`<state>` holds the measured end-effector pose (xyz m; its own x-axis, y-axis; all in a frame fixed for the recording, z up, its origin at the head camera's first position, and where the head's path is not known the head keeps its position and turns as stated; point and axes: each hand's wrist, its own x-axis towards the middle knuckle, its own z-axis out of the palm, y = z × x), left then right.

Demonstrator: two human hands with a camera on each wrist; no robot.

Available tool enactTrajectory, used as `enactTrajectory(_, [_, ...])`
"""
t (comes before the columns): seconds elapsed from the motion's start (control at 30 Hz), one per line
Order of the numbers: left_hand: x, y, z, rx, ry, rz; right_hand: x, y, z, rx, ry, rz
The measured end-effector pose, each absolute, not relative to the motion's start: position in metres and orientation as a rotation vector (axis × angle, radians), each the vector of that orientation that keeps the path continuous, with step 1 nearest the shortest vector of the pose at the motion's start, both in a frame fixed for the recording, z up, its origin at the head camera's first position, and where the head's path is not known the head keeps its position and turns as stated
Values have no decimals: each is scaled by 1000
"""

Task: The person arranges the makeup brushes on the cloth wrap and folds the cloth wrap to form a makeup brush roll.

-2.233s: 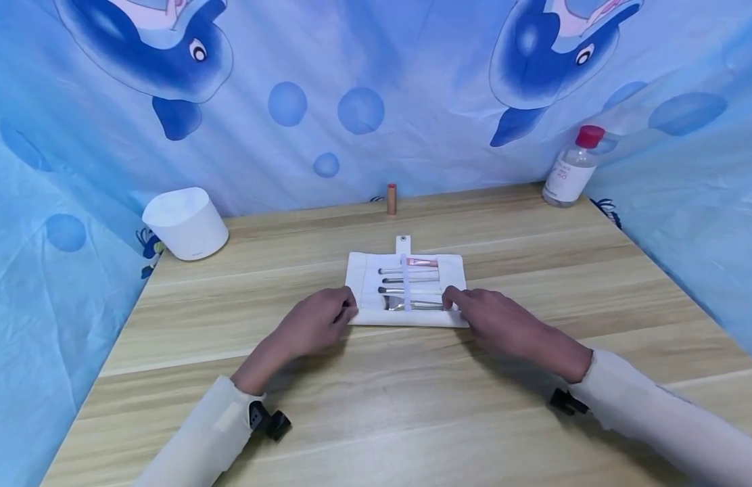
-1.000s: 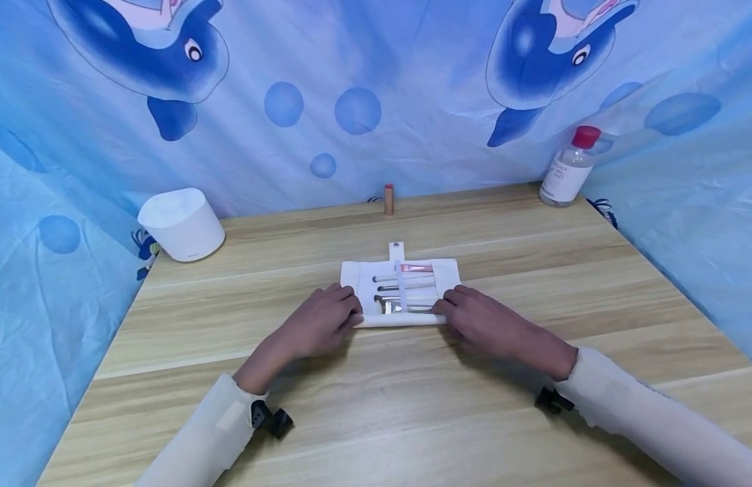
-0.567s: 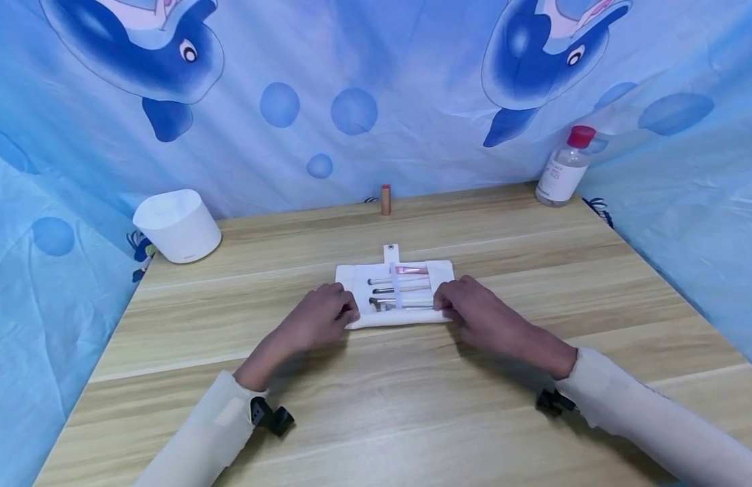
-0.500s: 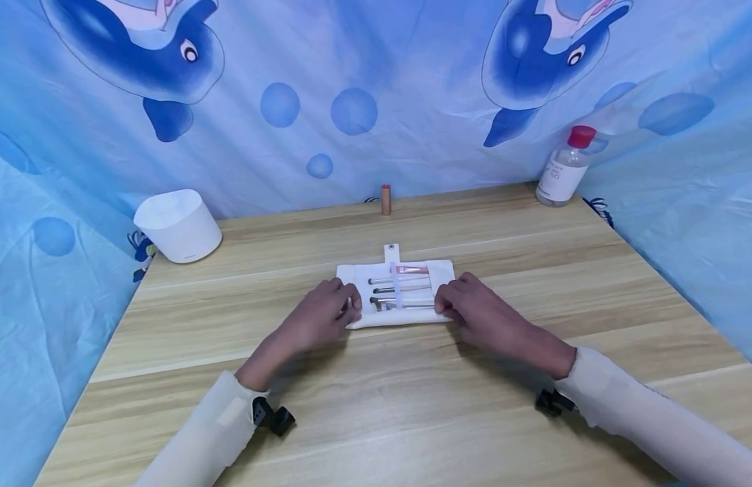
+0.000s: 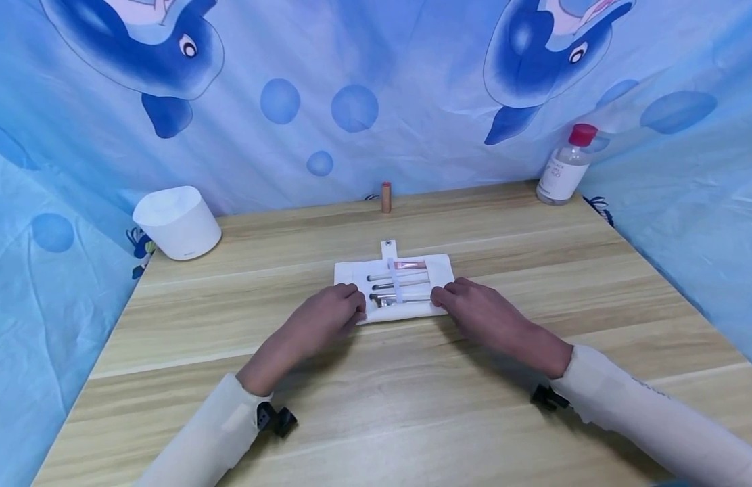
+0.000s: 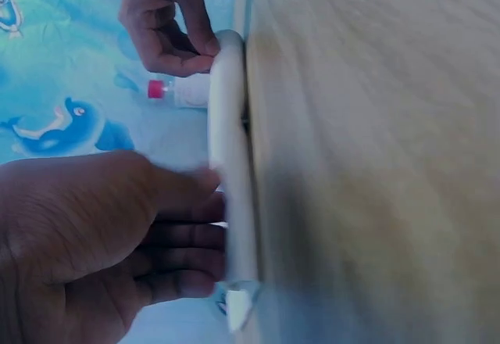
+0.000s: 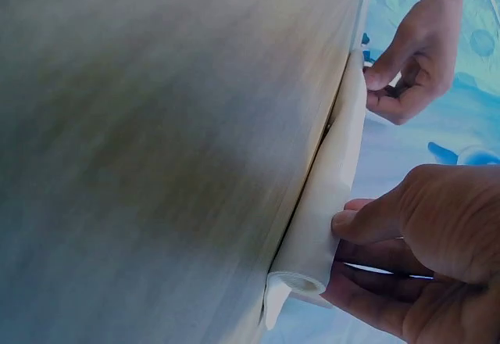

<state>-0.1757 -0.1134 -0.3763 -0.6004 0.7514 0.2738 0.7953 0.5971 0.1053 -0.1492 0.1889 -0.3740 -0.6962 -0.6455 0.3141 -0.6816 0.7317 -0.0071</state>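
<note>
A white makeup brush roll (image 5: 439,269) lies on the wooden table, its near edge coiled into a tube and its strap with a snap pointing away. Several makeup brushes (image 5: 409,265) lie across it under a band, one with a pink head end. My left hand (image 5: 327,314) grips the left end of the coiled edge, thumb on the near side. At the right end, my right hand (image 5: 482,311) pinches the tube; the right wrist view shows the thumb on the coil (image 7: 308,211) and the other fingers beyond it. The coil hides part of the lowest brush.
Behind the roll stands a small copper-coloured tube (image 5: 385,197). A white cup-like container (image 5: 181,224) is at the back left, and a clear bottle with a red cap (image 5: 562,172) at the back right. A blue dolphin-print curtain (image 5: 412,135) hangs behind the table (image 5: 376,406).
Both hands stay at the near edge, with small finger shifts. Compared with the oldest frame, the right hand sits slightly further in, and less of the lowest brush shows above the coiled edge.
</note>
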Motion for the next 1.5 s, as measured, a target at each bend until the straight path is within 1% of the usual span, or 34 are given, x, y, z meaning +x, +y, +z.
enactTrajectory(0.23, [-174, -114, -373, -1309, -2666, -241, -152, 189, -371, 1012, -2687, 306])
enactTrajectory(0.63, [-184, -115, -377, -1276, -2631, -261, -151, 197, -366, 1159, -2600, 65])
enactTrajectory(0.87, [-185, -115, -377, -1271, -2704, -300, -158, 200, -369, 1195, -2717, 123])
enactTrajectory(1.07, [-187, -118, -377, -1288, -2743, -374, -160, 200, -369, 1224, -2686, 133])
enactTrajectory(1.17, [-188, -121, -377, -1337, -2775, -423, -159, 200, -368, 1229, -2725, 217])
enactTrajectory(1.37, [-189, -128, -370, -1456, -2889, -611, -161, 202, -364, 1215, -2863, 561])
enactTrajectory(1.43, [-188, -129, -368, -1457, -2922, -668, -163, 202, -363, 1211, -2868, 614])
enactTrajectory(1.5, [-188, -128, -368, -1403, -2967, -729, -164, 202, -363, 1187, -2869, 614])
